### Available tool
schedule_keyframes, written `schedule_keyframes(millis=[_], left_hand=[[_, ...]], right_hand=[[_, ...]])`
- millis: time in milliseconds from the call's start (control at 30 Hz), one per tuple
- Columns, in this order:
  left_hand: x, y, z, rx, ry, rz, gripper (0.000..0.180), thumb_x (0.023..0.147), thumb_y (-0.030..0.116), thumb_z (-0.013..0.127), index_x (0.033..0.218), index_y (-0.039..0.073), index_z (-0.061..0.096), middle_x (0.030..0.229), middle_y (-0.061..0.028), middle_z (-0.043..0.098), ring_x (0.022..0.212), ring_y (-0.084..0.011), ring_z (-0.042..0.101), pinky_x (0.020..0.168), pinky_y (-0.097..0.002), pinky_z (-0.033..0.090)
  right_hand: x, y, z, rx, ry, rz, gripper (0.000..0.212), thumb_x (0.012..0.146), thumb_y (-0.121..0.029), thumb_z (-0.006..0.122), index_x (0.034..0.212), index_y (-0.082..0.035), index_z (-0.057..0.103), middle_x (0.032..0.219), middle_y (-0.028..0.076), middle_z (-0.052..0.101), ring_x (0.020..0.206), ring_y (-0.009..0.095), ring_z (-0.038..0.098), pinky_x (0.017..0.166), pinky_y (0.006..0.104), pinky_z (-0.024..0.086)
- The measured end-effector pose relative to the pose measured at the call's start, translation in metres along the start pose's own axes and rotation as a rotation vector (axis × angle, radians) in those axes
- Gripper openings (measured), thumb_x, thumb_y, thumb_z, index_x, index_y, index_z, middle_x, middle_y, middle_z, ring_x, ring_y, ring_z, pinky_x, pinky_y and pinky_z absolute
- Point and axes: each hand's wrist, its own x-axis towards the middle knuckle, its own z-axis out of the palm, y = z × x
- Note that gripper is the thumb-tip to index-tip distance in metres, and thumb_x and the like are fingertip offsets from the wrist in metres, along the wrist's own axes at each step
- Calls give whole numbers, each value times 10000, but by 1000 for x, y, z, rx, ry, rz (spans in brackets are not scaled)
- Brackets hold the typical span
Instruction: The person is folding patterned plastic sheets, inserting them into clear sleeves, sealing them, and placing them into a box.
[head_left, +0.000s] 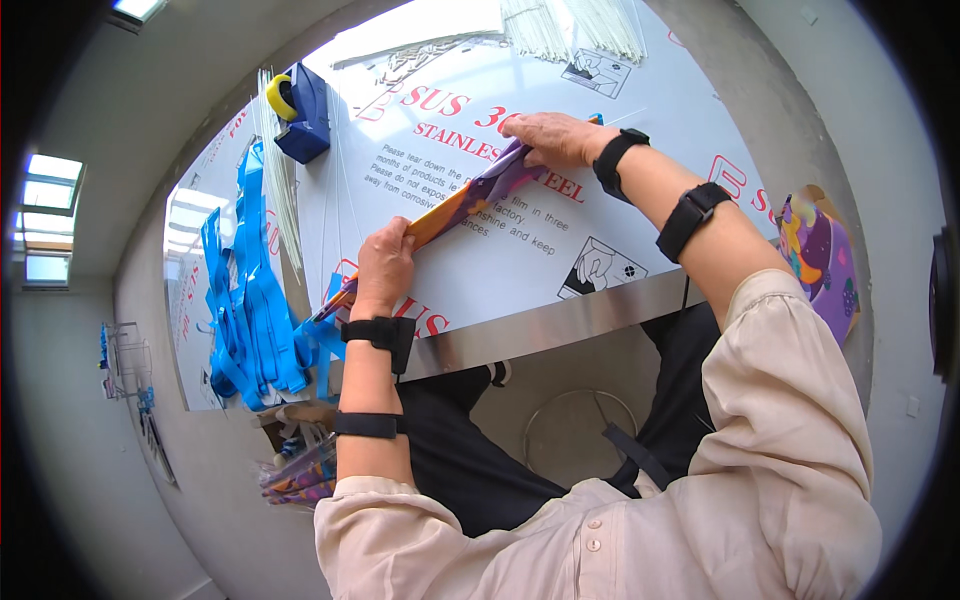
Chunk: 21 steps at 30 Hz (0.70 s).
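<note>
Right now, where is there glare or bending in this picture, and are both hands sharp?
In the head view, glare whitens the far end of the table, and bright reflections mark its left side; its side edges bend; the left hand and right hand look fairly sharp.

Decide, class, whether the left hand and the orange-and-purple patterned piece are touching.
Touching. The head view shows the left hand closed on the patterned piece, with no gap where it meets the fingers.

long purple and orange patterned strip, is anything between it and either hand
Nothing visible; the left hand and right hand grip the long purple and orange patterned strip directly. The boxy blue tape dispenser stands apart.
</note>
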Motion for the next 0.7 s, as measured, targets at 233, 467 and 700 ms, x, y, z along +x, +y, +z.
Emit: schedule_keyframes(millis=[233, 467, 700], left_hand=[[24, -9, -7, -34, -180, -77, 105, 819, 50, 556, 904, -10, 573, 858, -228, 623, 838, -404, 591, 742, -442, 470], [22, -9, -4, -27, -131, -57, 100, 818, 44, 549, 899, -13, 564, 864, -236, 619, 853, -414, 586, 747, -462, 463], [17, -6, -3, 8, -75, -6, 63, 838, 38, 529, 861, -19, 516, 813, -263, 607, 816, -443, 578, 716, -486, 460]], right_hand=[[34, 15, -7, -2, -220, 108, 312, 777, -132, 680, 1080, -137, 605, 1095, 116, 528, 1098, 289, 507, 929, 353, 417], [42, 3, -15, 120, -356, 222, 411, 658, -201, 780, 1017, -81, 618, 1024, 122, 598, 987, 275, 578, 792, 358, 480], [51, 1, -16, 60, -486, 215, 419, 583, -142, 789, 971, -57, 654, 998, 136, 631, 896, 250, 614, 700, 361, 504]])
